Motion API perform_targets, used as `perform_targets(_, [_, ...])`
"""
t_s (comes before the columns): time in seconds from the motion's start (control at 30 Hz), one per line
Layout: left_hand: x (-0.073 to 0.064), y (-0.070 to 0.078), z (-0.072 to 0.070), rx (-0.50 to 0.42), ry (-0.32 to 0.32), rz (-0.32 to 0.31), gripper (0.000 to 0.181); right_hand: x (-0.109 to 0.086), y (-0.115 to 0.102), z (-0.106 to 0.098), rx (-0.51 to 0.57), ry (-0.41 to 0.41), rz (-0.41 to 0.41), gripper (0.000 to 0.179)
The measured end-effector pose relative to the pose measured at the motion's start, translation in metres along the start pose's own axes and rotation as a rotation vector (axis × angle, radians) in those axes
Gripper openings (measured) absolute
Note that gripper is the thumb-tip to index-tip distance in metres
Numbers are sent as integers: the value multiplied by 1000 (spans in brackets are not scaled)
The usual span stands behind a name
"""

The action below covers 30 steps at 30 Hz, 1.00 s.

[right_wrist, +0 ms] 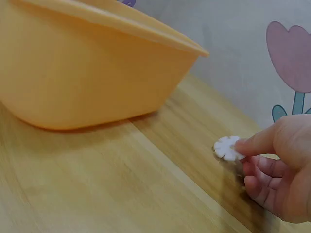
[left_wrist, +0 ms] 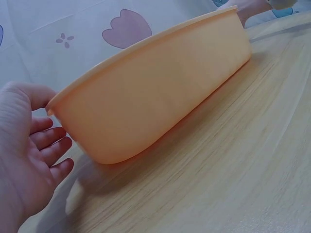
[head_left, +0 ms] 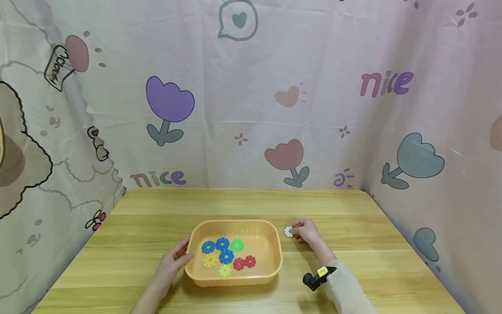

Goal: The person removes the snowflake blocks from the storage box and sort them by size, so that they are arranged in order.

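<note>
A light-orange plastic basin (head_left: pixel 264 250) stands on the table. My left hand (head_left: pixel 170 264) holds its left end, and the left wrist view shows the thumb over the rim (left_wrist: pixel 141 43) with the other fingers bent outside the wall. Beyond the basin's right side, my right hand (head_left: pixel 307 232) pinches a white notched snowflake disc (right_wrist: pixel 225 148) between thumb and fingers, close to the tabletop. Inside the basin lie several snowflake discs: blue ones (head_left: pixel 226 256), a green one (head_left: pixel 237 245), a yellow one (head_left: pixel 209 261), a lime one (head_left: pixel 225 270) and red ones (head_left: pixel 249 261).
The wood-grain table (head_left: pixel 337 209) runs back to a patterned cloth (head_left: pixel 243 109), which also hangs along both sides. A black wrist camera (head_left: pixel 313 280) with a yellow label is worn at the right sleeve (head_left: pixel 347 288).
</note>
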<state>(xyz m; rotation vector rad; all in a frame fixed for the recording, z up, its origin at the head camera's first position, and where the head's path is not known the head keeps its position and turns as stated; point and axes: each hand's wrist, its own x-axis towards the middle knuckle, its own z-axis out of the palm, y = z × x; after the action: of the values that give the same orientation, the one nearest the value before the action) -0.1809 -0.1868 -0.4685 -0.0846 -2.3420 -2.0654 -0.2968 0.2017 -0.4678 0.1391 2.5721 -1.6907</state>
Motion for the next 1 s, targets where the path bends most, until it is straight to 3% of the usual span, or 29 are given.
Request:
perform_targets(0.3, [0, -1, 1, 1, 4, -6, 57, -2, 1, 1, -188, 1, -69, 7])
perform_targets(0.57, [1, -3, 1, 5, 17, 1, 57, -5, -1, 3, -245, 12, -81, 8])
perform_targets(0.73, [0, -3, 2, -1, 23, -10, 57, -6, 1, 1, -209, 14, -84, 10])
perform_targets(1.0, [-1, -3, 2, 0, 26, -9, 57, -5, 5, -8, -40, -43, -82, 17])
